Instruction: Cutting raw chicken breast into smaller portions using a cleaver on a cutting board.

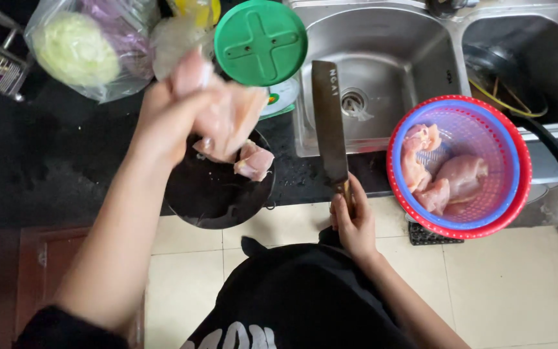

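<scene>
A piece of raw chicken point(237, 119) is lifted above the round black board point(217, 194), clenched in the person's left hand point(175, 110), while a smaller piece point(254, 161) lies on the board. The right hand point(353, 220) grasps the handle of a cleaver point(329, 123), its blade over the steel sink point(382, 64). Beside it, at the counter edge, a red and blue basket point(518, 168) holds more chicken.

raw pink chicken piece point(230, 119) (lifted), upright cleaver point(329, 123)

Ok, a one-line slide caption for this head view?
Left hand lifts raw chicken above a dark board; right hand holds a cleaver beside the sink.
</scene>
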